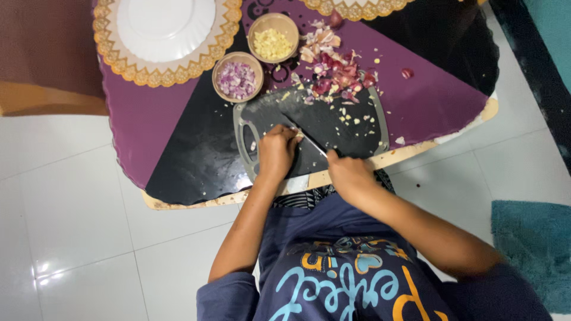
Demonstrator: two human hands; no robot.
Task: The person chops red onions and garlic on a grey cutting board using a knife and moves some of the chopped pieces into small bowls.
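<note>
A dark cutting board (pixel 333 122) with a grey rim lies on the table near its front edge. My left hand (pixel 276 150) presses down on a small pale piece of garlic (pixel 299 135) on the board. My right hand (pixel 348 172) grips the handle of a knife (pixel 314 144), whose blade reaches toward the fingertips of the left hand. Small pale chopped bits are scattered over the board.
Two small wooden bowls stand behind the board, one with chopped purple onion (pixel 237 79), one with chopped pale garlic (pixel 273 43). A heap of onion and garlic peels (pixel 333 65) lies to their right. A white plate (pixel 165 27) rests on a gold-edged mat. A teal rug (pixel 535 249) lies on the white tiled floor.
</note>
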